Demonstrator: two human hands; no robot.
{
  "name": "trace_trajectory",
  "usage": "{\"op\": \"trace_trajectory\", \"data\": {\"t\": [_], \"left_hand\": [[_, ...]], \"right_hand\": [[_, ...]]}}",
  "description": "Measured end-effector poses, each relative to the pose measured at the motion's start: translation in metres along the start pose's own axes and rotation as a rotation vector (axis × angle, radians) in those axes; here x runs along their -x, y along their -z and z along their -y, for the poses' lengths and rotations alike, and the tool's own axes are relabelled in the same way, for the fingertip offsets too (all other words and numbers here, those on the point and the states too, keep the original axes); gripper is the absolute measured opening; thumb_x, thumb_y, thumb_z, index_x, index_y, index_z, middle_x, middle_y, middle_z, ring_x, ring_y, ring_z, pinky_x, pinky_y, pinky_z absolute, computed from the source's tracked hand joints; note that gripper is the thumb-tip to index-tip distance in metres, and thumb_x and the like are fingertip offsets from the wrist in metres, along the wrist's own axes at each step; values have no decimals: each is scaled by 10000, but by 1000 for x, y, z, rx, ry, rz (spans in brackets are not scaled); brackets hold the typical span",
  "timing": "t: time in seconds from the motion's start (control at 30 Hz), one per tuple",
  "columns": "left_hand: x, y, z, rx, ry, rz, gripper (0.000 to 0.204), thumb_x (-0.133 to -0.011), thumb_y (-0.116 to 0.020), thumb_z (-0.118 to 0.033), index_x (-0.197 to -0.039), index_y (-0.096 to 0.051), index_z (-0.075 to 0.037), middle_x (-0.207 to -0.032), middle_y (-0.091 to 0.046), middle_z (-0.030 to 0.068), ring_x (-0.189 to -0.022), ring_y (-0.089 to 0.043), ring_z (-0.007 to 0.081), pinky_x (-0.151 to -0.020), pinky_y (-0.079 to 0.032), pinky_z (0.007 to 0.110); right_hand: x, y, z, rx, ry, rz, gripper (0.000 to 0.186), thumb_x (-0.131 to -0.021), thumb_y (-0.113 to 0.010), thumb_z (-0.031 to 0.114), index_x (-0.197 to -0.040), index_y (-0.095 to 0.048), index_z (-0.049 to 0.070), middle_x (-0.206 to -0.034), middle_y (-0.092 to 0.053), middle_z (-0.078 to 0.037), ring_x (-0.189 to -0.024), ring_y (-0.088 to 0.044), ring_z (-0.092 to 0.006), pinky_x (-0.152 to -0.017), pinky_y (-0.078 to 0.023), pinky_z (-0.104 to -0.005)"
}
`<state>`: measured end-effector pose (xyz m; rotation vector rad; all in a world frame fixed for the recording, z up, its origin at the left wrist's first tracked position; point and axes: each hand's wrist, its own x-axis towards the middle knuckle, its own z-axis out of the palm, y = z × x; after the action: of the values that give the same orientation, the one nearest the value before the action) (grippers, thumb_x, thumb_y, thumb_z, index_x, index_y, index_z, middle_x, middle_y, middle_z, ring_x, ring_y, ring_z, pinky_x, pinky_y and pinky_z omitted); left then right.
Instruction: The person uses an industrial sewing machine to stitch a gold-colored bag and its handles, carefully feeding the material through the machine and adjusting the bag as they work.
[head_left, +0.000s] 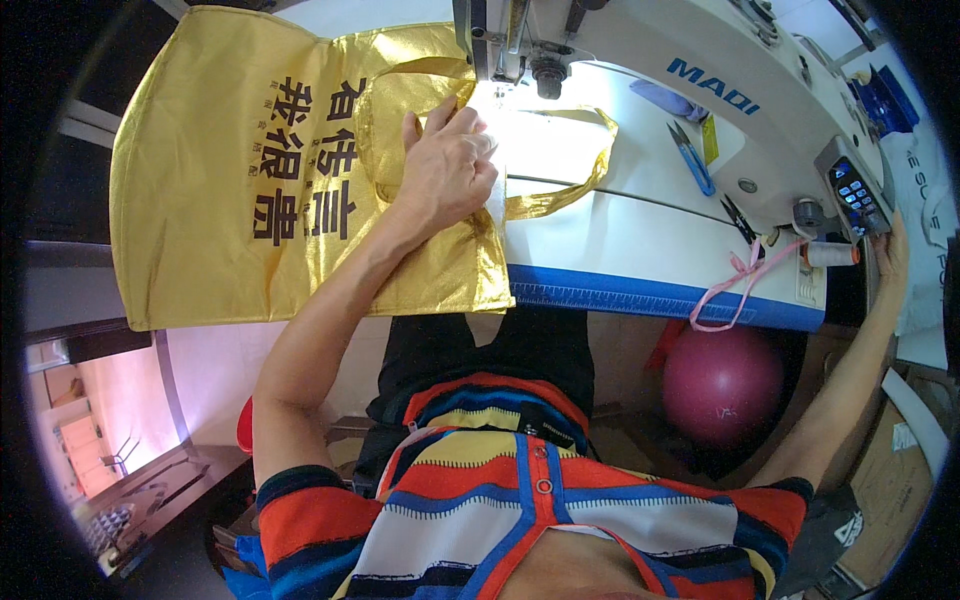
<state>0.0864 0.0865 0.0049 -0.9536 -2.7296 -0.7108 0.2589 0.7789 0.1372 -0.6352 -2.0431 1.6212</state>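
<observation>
Striped shirt (520, 510) nearest, below. Left hand (445, 165) flat, fingers spread, pressing gold bag (250, 180) onto counter (640, 240) beside sewing machine (700, 80) needle. Right hand (890, 250) up at machine's control panel (855, 195) – grip impossible to tell. Pink ball (722, 385) under counter – blue snips (692, 160) on top.

Looking like a sewing workshop: white industrial sewing machine (700, 90) sitting on a blue-edged work table (640, 250), thread snips (690, 158) lying beside it, thread cone (830, 254) standing near the control panel (856, 192)
</observation>
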Motion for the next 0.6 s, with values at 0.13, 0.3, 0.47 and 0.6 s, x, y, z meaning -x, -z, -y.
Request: {"op": "trace_trajectory", "data": {"t": [0.13, 0.3, 0.47, 0.6], "left_hand": [[2, -1, 1, 17, 5, -7, 248, -755, -494, -137, -876, -689, -41, -1135, -571, 132, -1269, -385, 357, -1058, -160, 571], [5, -1, 0, 14, -17, -21, 291, -742, -501, -126, -942, -703, -62, -1139, -582, 125, -1272, -384, 351, -1068, -147, 556], [11, 7, -7, -8, -2, 20, 322, -731, -504, -104, -987, -692, -51, -1147, -571, 113, -1249, -400, 323, -1086, -151, 543], [8, 9, -15, -18, 47, 56, 347, -718, -506, -91, -1013, -680, -31, -1148, -559, 107, -1205, -430, 286, -1106, -160, 508]], "right_hand": [[-1, 1, -10, 12, 26, 9, 373, -973, -466, 186, -1315, -459, 37, -1213, -545, -75, -1098, -500, -192, -965, -397, -323], [1, 10, -20, 161, 128, 50, 357, -988, -448, 227, -1286, -481, 33, -1172, -555, -63, -1050, -508, -183, -932, -418, -317], [3, 2, -19, -35, -11, -3, 385, -996, -441, 303, -1271, -494, 38, -1148, -550, -54, -1017, -511, -173, -902, -430, -309], [7, 11, -13, 501, 245, 93, 356, -974, -439, 92, -1325, -445, 30, -1215, -524, -69, -1062, -498, -173, -957, -406, -315]]}}
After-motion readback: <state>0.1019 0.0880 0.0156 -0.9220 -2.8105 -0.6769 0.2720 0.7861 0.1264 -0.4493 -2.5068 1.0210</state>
